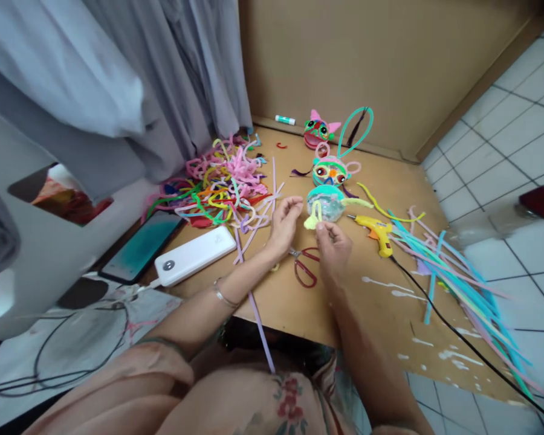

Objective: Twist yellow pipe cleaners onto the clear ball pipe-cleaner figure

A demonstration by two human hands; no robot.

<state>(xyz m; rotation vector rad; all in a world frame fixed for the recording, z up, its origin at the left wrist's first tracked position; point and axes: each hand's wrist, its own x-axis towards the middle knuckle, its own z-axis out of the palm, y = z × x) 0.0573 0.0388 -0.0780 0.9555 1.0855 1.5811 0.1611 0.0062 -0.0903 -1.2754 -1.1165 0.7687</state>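
My right hand (335, 246) pinches a pale yellow-green pipe cleaner (316, 219) bent into a loop with a bunched lower end. To its left, my left hand (286, 225) has its fingers curled together; whether they hold anything is too small to tell. Just beyond the hands sits a round teal-and-clear piece (325, 202) with a pale yellow-green pipe cleaner strip (358, 202) sticking out to the right. Red-handled scissors (306, 273) lie on the board between my forearms, partly covered by my hands.
A yellow glue gun (376, 234) lies right, its black cord trailing past straight pipe cleaners (462, 290). Two decorated heads (316, 132) (330, 172) stand behind. Left are tangled pipe cleaners (236, 172), a white power bank (194, 255) and a phone (142, 248). A glue stick (285, 120) lies at the back.
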